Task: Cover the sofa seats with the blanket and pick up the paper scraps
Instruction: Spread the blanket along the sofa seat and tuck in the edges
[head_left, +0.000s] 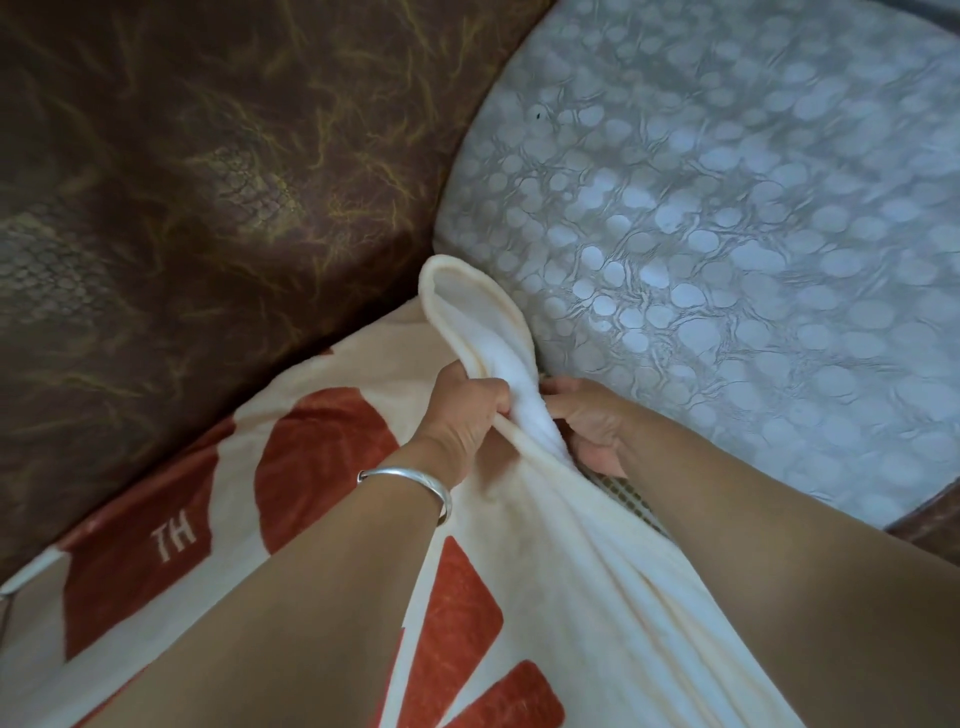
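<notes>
A cream blanket (311, 395) with rust-red shapes and the letters "TH" lies spread over the sofa seat at the lower left. Its corner is bunched into a raised fold in the middle of the view. My left hand (462, 415), with a silver bangle on the wrist, is closed around that bunched corner from the left. My right hand (592, 421) presses against the same fold from the right, fingers curled into the fabric beside the grey cushion. A strip of the woven seat (631, 493) shows under my right wrist. No paper scraps are in view.
The brown patterned sofa backrest (197, 171) fills the upper left. A rounded grey-white cushion (727, 218) with a bubble pattern fills the upper right and meets the backrest at the corner. A dark sofa edge (930, 519) shows at the right.
</notes>
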